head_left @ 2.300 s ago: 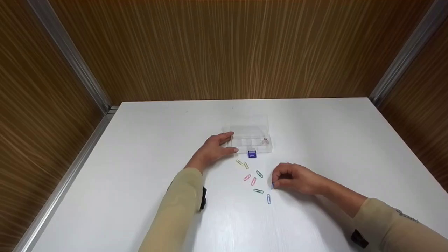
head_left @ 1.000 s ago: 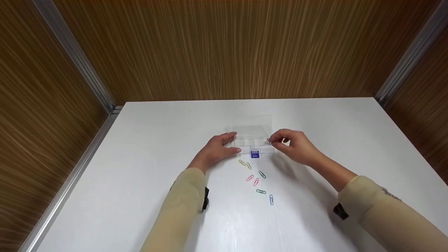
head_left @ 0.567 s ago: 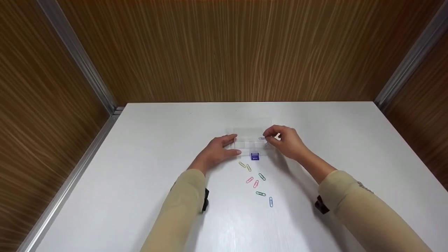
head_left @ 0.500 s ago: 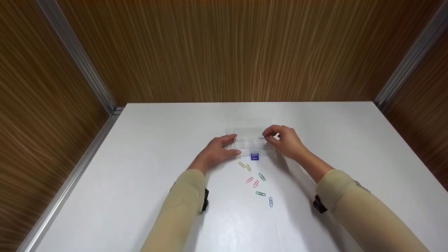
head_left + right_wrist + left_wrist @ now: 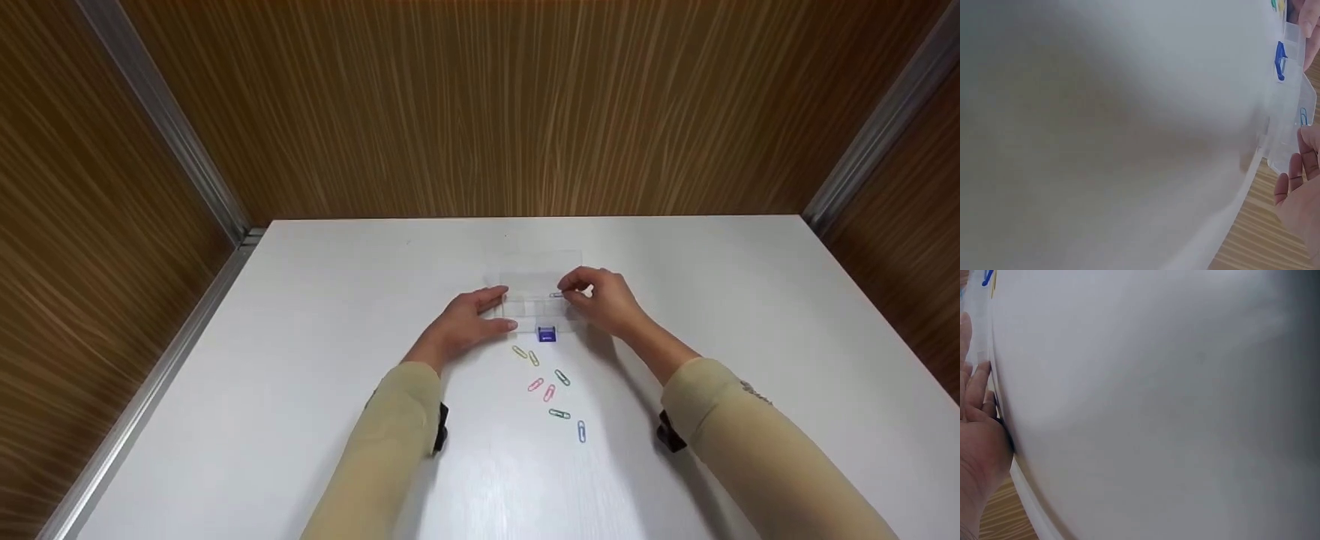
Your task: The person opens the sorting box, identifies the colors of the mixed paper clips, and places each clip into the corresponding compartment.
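My left hand [image 5: 471, 318] holds the left end of a clear plastic compartment box [image 5: 514, 309], thumb at its front and fingers toward the back. The box's lid [image 5: 536, 262] stands raised at the rear, and a blue latch [image 5: 547, 334] hangs at the front. Between thumb and index finger, my right hand [image 5: 606, 300] pinches a blue paper clip [image 5: 556, 295] over the box's right half. The right wrist view shows that paper clip [image 5: 1303, 116] sticking out past the fingertips. The box's right end is partly hidden behind this hand.
In front of the box lie two yellow paper clips [image 5: 520, 352], two pink paper clips [image 5: 535, 385], two green paper clips [image 5: 559, 413] and one blue paper clip [image 5: 581, 431]. Wood-grain panels [image 5: 480, 112] enclose the white table [image 5: 300, 337] at the back and sides.
My right hand has carried the blue paper clip from the table, right of the loose clips, up to the box, then slightly left over it. The left hand stays at the box.
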Motion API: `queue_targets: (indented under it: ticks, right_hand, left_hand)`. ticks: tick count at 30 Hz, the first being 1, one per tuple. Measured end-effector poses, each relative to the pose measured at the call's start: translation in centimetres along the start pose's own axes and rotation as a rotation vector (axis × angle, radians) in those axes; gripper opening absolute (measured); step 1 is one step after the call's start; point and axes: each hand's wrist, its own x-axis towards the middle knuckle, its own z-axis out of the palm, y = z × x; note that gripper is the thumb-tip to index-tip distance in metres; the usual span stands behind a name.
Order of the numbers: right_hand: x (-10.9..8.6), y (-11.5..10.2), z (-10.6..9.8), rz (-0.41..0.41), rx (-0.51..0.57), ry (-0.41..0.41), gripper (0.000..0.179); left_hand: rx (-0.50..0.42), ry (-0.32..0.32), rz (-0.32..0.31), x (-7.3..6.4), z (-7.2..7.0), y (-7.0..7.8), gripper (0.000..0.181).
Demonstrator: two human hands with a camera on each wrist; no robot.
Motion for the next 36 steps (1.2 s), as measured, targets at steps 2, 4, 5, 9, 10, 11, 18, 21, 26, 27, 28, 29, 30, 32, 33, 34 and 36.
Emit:
queue_targets:
  ticks: [2, 4, 5, 9, 10, 11, 18, 21, 26, 27, 28, 29, 30, 32, 33, 34, 36]
  right_hand:
    - [0.0, 0.1, 0.1, -0.006, 0.002, -0.004, 0.018]
    - [0.0, 0.2, 0.2, -0.012, 0.008, -0.011, 0.019]
    - [-0.1, 0.2, 0.2, -0.011, 0.014, -0.014, 0.020]
    - [-0.4, 0.2, -0.2, 0.004, 0.032, -0.017, 0.023]
    - [-0.5, 0.2, -0.4, 0.012, 0.036, -0.018, 0.023]
    - [-0.6, 0.1, -0.6, 0.015, 0.038, -0.018, 0.023]
    - [-2.1, -0.4, -1.9, -0.075, 0.043, -0.018, 0.020]
    - [-3.2, -0.8, -2.5, -0.138, 0.041, -0.039, 0.017]
    - [-5.3, -1.3, -3.2, -0.183, 0.035, -0.116, 0.017]
    - [-5.7, -1.4, -3.4, -0.188, 0.031, -0.135, 0.017]
    - [-6.1, -1.5, -3.5, -0.194, 0.031, -0.154, 0.017]
    - [-6.5, -1.5, -3.6, -0.204, 0.029, -0.172, 0.017]
    - [-6.9, -1.5, -3.6, -0.210, 0.028, -0.193, 0.017]
    - [-7.6, -1.5, -3.8, -0.228, 0.018, -0.237, 0.017]
    - [-8.0, -1.5, -3.8, -0.234, 0.013, -0.259, 0.017]
    - [-8.3, -1.5, -3.8, -0.245, 0.008, -0.279, 0.016]
    - [-9.0, -1.5, -3.9, -0.257, 0.002, -0.320, 0.016]
  left_hand:
    - [0.012, 0.003, -0.003, 0.0, 0.0, 0.1, 0.075]
    - [0.014, 0.003, -0.007, -0.1, 0.0, 0.2, 0.075]
    - [0.019, 0.002, -0.007, -0.1, 0.0, 0.3, 0.075]
    - [0.037, 0.000, 0.003, 0.0, 0.1, 0.2, 0.075]
    - [0.039, -0.001, 0.006, 0.0, 0.0, 0.2, 0.075]
    - [0.041, -0.002, 0.008, 0.0, 0.0, 0.1, 0.075]
    - [0.032, 0.003, 0.000, 0.1, -0.1, 0.0, 0.076]
    - [0.028, 0.006, -0.006, 0.1, -0.2, 0.0, 0.076]
    - [0.023, 0.003, -0.009, 0.1, -0.2, 0.0, 0.076]
    - [0.023, 0.002, -0.006, 0.1, -0.2, 0.0, 0.076]
    - [0.025, 0.001, -0.004, 0.1, -0.2, 0.0, 0.076]
    - [0.027, 0.001, -0.002, 0.1, -0.3, 0.0, 0.076]
    - [0.031, 0.000, -0.001, 0.1, -0.3, 0.0, 0.076]
    - [0.036, -0.001, 0.000, 0.2, -0.3, 0.0, 0.076]
    - [0.036, -0.001, -0.001, 0.2, -0.2, 0.0, 0.076]
    - [0.037, -0.001, -0.005, 0.2, -0.2, 0.0, 0.076]
    - [0.037, -0.001, -0.008, 0.2, -0.2, 0.0, 0.076]
